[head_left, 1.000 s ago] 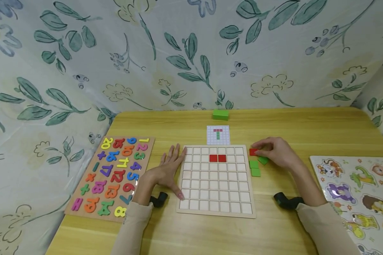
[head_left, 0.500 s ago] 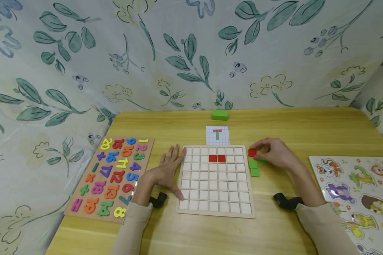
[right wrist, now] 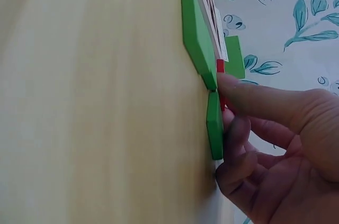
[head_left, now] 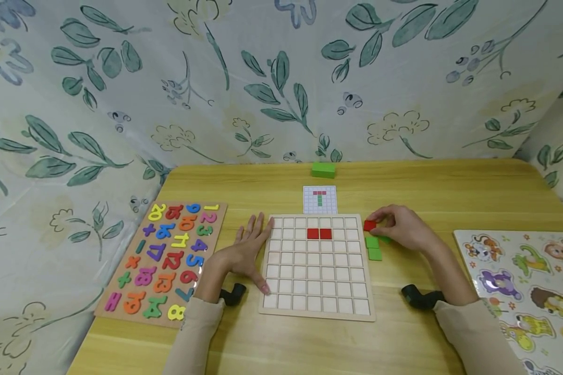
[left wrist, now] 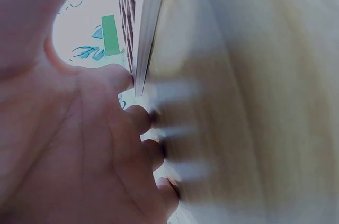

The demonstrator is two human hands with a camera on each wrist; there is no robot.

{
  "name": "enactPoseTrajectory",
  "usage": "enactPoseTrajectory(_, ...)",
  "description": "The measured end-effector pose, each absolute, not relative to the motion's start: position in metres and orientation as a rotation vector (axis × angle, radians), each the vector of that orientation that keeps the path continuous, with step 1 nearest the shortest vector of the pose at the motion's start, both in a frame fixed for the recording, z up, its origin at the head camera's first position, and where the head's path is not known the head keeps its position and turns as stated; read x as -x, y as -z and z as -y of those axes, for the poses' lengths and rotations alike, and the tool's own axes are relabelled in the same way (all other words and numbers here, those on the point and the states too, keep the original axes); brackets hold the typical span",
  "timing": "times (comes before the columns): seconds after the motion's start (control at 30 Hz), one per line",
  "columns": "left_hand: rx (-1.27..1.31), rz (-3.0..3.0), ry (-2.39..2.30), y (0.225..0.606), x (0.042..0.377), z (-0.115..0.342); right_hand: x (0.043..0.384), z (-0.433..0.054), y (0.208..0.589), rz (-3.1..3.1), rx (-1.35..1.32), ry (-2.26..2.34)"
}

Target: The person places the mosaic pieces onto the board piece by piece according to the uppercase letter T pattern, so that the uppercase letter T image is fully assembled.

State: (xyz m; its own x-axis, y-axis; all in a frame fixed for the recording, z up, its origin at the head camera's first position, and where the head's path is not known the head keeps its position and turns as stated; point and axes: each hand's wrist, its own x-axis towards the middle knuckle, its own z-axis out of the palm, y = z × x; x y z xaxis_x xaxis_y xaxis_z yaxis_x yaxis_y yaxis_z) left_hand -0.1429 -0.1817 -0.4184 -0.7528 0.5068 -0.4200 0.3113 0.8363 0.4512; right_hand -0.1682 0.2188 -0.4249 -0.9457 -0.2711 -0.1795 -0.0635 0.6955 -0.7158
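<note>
My right hand [head_left: 401, 225] pinches a red square tile [head_left: 369, 225] between thumb and fingers, just off the right edge of the wooden grid board [head_left: 320, 272]. Below it lie two green tiles [head_left: 374, 253], and another green tile [head_left: 384, 239] is mostly hidden under the hand. In the right wrist view, the red tile [right wrist: 220, 66] shows behind the thumb, past the green tiles [right wrist: 198, 36]. Two red tiles [head_left: 319, 234] sit side by side in the board's second row. With fingers spread, my left hand [head_left: 244, 258] rests along the board's left edge, thumb and index fingertip touching it.
A pattern card [head_left: 320, 199] with a red and green T lies behind the board, a green block [head_left: 323, 170] farther back. The number puzzle [head_left: 164, 260] is at left, the animal puzzle [head_left: 521, 281] at right. A patterned cloth [head_left: 281, 78] rises behind the table.
My right hand has drawn the red tile slightly left, closer to the board's edge, and covers more of one green tile. My left hand has stayed in place.
</note>
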Motion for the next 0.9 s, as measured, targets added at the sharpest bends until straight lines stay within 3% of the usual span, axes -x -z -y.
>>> enactPoseTrajectory(0.47,-0.598,-2.469,-0.498,0.418,0.142,0.182,0.164,-0.211,0.414,-2.668,0.309,1.152)
enactPoseTrajectory(0.9,-0.615,-2.474,-0.502,0.420,0.142,0.183,0.158,-0.138,0.410,-2.535,0.473,1.312)
